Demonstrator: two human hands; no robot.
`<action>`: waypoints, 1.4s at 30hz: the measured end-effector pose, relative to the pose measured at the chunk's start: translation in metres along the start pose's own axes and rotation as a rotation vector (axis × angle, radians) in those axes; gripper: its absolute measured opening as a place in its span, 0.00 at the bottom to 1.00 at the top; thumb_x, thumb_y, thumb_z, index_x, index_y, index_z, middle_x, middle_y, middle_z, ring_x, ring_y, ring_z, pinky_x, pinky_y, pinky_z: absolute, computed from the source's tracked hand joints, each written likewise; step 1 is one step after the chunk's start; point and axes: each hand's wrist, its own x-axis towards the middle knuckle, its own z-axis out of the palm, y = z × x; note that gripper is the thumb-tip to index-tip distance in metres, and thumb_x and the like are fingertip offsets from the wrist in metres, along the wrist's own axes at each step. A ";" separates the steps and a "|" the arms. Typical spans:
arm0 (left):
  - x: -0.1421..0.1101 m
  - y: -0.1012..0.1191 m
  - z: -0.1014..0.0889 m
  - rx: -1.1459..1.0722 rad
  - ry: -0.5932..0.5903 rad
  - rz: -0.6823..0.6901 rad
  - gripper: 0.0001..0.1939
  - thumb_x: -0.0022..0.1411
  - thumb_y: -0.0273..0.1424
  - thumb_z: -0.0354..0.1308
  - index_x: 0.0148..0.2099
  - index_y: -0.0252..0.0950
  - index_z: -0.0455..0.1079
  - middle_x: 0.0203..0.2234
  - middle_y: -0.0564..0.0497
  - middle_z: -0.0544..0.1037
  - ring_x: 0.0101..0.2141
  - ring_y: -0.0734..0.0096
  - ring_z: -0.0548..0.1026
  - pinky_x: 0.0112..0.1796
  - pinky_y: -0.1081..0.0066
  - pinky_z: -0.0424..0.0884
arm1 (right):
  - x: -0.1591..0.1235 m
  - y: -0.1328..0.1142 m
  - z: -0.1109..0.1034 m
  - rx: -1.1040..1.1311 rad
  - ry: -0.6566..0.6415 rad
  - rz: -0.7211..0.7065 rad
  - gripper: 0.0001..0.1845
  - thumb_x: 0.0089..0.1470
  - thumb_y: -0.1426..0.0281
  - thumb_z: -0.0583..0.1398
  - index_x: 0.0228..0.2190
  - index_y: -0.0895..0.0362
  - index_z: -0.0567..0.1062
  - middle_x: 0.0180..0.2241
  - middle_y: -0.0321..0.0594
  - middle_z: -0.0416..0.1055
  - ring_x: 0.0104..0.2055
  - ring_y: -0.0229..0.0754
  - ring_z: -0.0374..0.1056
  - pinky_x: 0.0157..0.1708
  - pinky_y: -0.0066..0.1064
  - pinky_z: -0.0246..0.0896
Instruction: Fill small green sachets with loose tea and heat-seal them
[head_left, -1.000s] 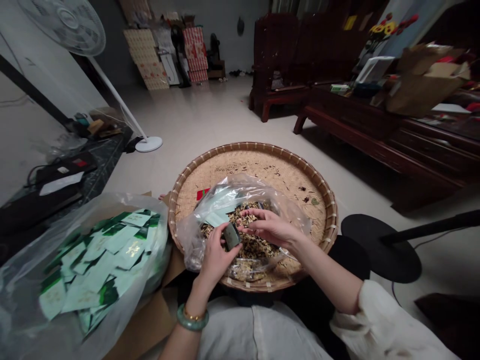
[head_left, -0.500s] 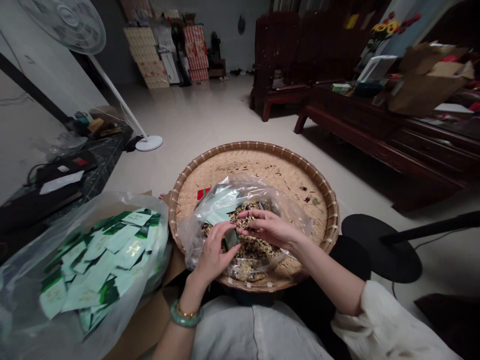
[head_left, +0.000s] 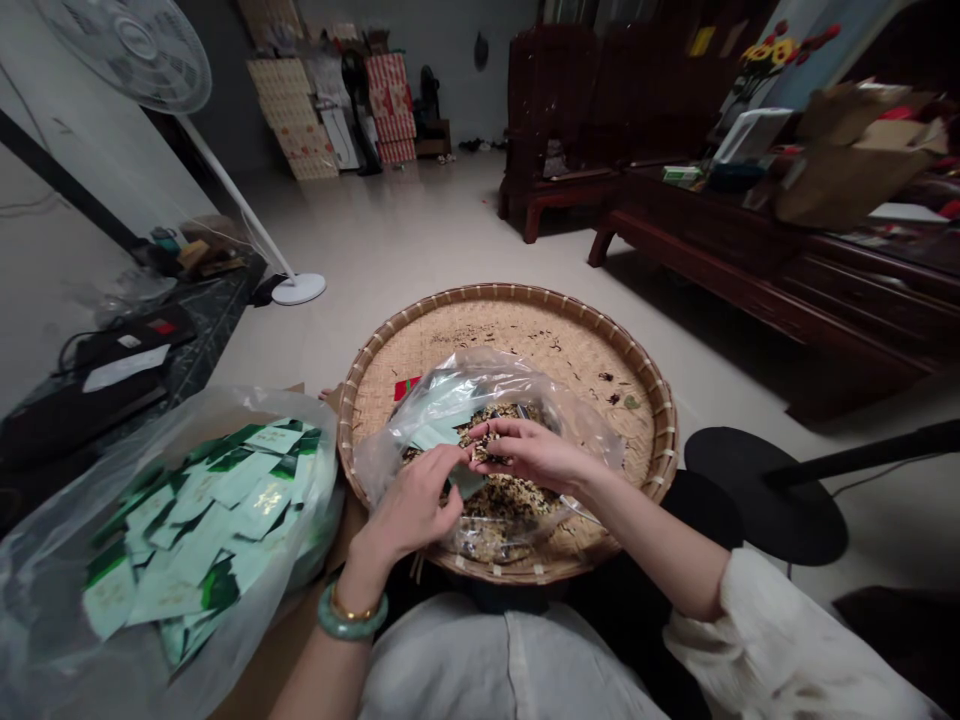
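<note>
My left hand point(head_left: 418, 502) is closed on a small pale-green packet point(head_left: 468, 482), whose far side my fingers partly cover. Just right of it, my right hand point(head_left: 532, 455) pinches a bit of dark and yellowish dried mix point(head_left: 487, 446) against the packet's upper edge. Both hands are over an open clear plastic bag point(head_left: 386, 465). Inside the bag lie a loose dried mix point(head_left: 517, 500) and several flat pale-green packets point(head_left: 433, 432). The bag rests on a round woven bamboo tray point(head_left: 510, 293) in front of my lap.
At left, a large plastic bag point(head_left: 296, 590) holds many green packets point(head_left: 202, 500). Crumbs, a leaf point(head_left: 631, 402) and a red wrapper point(head_left: 405, 388) lie on the tray. A fan point(head_left: 298, 289), a black stand base point(head_left: 765, 495) and a dark wooden table point(head_left: 720, 260) stand around.
My left hand has rolled over and shifted a little left, so the packet's dark opening no longer shows. My right hand has come slightly left, closer to the packet.
</note>
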 end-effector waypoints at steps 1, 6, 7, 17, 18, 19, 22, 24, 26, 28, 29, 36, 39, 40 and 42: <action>0.001 0.000 -0.001 0.018 -0.004 0.003 0.19 0.56 0.19 0.49 0.49 0.39 0.64 0.40 0.46 0.74 0.42 0.62 0.73 0.44 0.62 0.70 | 0.000 0.000 0.000 -0.005 0.011 0.001 0.11 0.49 0.78 0.60 0.37 0.61 0.70 0.34 0.41 0.75 0.36 0.35 0.72 0.48 0.34 0.66; 0.008 -0.002 -0.003 0.041 -0.007 -0.006 0.10 0.62 0.23 0.48 0.43 0.37 0.66 0.35 0.49 0.76 0.36 0.67 0.75 0.36 0.69 0.70 | 0.001 -0.003 0.002 -0.019 0.029 0.006 0.10 0.48 0.77 0.61 0.36 0.61 0.71 0.32 0.39 0.74 0.35 0.36 0.72 0.49 0.35 0.66; 0.009 -0.002 -0.003 0.028 -0.008 -0.006 0.10 0.62 0.23 0.49 0.43 0.37 0.66 0.35 0.49 0.76 0.35 0.68 0.75 0.36 0.70 0.70 | 0.002 -0.004 0.002 -0.021 0.030 0.003 0.09 0.48 0.77 0.61 0.35 0.60 0.71 0.32 0.38 0.73 0.36 0.36 0.72 0.49 0.35 0.65; 0.016 -0.010 -0.002 -0.085 -0.018 -0.047 0.07 0.60 0.22 0.50 0.39 0.37 0.66 0.33 0.52 0.74 0.33 0.71 0.72 0.36 0.72 0.66 | 0.004 -0.019 0.013 -0.296 0.130 0.056 0.03 0.57 0.74 0.57 0.35 0.57 0.71 0.36 0.37 0.70 0.38 0.33 0.67 0.41 0.27 0.67; 0.016 -0.010 -0.002 -0.087 -0.012 -0.052 0.07 0.60 0.22 0.50 0.38 0.37 0.66 0.32 0.53 0.74 0.33 0.71 0.72 0.35 0.72 0.66 | 0.004 -0.020 0.015 -0.342 0.134 0.067 0.04 0.57 0.74 0.57 0.35 0.57 0.71 0.36 0.37 0.70 0.37 0.33 0.67 0.39 0.26 0.66; 0.017 -0.010 -0.001 -0.091 -0.006 -0.054 0.06 0.60 0.22 0.50 0.37 0.37 0.66 0.31 0.53 0.73 0.32 0.71 0.71 0.35 0.72 0.66 | 0.005 -0.022 0.016 -0.386 0.131 0.077 0.05 0.57 0.74 0.56 0.36 0.57 0.71 0.36 0.37 0.70 0.35 0.33 0.66 0.36 0.25 0.66; 0.017 -0.010 0.000 -0.107 0.014 -0.051 0.07 0.59 0.22 0.50 0.37 0.37 0.66 0.31 0.53 0.73 0.32 0.72 0.71 0.35 0.73 0.66 | 0.006 -0.024 0.019 -0.483 0.097 0.095 0.09 0.57 0.78 0.54 0.39 0.58 0.71 0.34 0.37 0.71 0.30 0.31 0.65 0.32 0.24 0.65; 0.016 -0.010 0.000 -0.117 0.029 -0.052 0.07 0.58 0.22 0.50 0.36 0.37 0.66 0.30 0.54 0.72 0.31 0.72 0.70 0.34 0.73 0.66 | 0.007 -0.025 0.019 -0.497 0.069 0.085 0.12 0.56 0.81 0.52 0.39 0.58 0.71 0.34 0.37 0.71 0.31 0.31 0.66 0.33 0.24 0.65; 0.016 -0.011 0.000 -0.126 0.040 -0.060 0.06 0.58 0.22 0.50 0.35 0.37 0.66 0.30 0.53 0.72 0.31 0.72 0.70 0.34 0.73 0.67 | 0.008 -0.025 0.019 -0.501 0.045 0.069 0.14 0.54 0.83 0.51 0.38 0.59 0.71 0.36 0.39 0.71 0.35 0.33 0.67 0.37 0.25 0.67; 0.015 -0.010 -0.001 -0.143 0.043 -0.062 0.07 0.58 0.22 0.50 0.35 0.36 0.66 0.32 0.52 0.73 0.32 0.72 0.71 0.34 0.73 0.68 | 0.007 -0.025 0.019 -0.512 0.025 0.057 0.16 0.53 0.85 0.50 0.38 0.59 0.71 0.37 0.39 0.71 0.38 0.34 0.68 0.41 0.27 0.67; 0.014 -0.010 -0.001 -0.150 0.045 -0.059 0.07 0.58 0.22 0.50 0.35 0.36 0.66 0.33 0.52 0.74 0.33 0.72 0.72 0.35 0.72 0.68 | 0.007 -0.025 0.018 -0.517 0.014 0.051 0.17 0.52 0.86 0.49 0.37 0.59 0.71 0.38 0.39 0.71 0.39 0.34 0.68 0.43 0.29 0.67; 0.004 -0.012 0.000 -0.128 0.130 -0.028 0.06 0.58 0.22 0.51 0.34 0.36 0.69 0.42 0.46 0.77 0.39 0.68 0.76 0.39 0.69 0.72 | -0.006 -0.023 0.015 -0.542 -0.055 -0.090 0.18 0.50 0.84 0.49 0.37 0.58 0.73 0.41 0.39 0.72 0.43 0.36 0.68 0.48 0.35 0.65; 0.000 -0.013 0.003 -0.121 0.214 0.014 0.06 0.59 0.23 0.52 0.35 0.36 0.69 0.45 0.43 0.77 0.45 0.63 0.76 0.43 0.66 0.73 | -0.012 -0.020 0.015 -0.629 -0.097 -0.181 0.19 0.50 0.85 0.49 0.38 0.58 0.73 0.40 0.39 0.73 0.42 0.35 0.68 0.47 0.35 0.64; -0.001 -0.013 0.004 -0.114 0.255 0.022 0.06 0.59 0.23 0.52 0.36 0.36 0.69 0.45 0.42 0.77 0.45 0.63 0.76 0.43 0.66 0.73 | -0.013 -0.020 0.015 -0.653 -0.082 -0.208 0.18 0.51 0.84 0.50 0.38 0.58 0.74 0.40 0.39 0.73 0.41 0.35 0.68 0.46 0.34 0.65; -0.001 -0.013 0.005 -0.084 0.332 0.028 0.06 0.59 0.23 0.51 0.36 0.36 0.69 0.45 0.41 0.77 0.44 0.63 0.76 0.42 0.65 0.73 | -0.013 -0.019 0.014 -0.676 -0.033 -0.263 0.17 0.53 0.82 0.50 0.38 0.58 0.74 0.40 0.40 0.73 0.41 0.36 0.69 0.44 0.33 0.66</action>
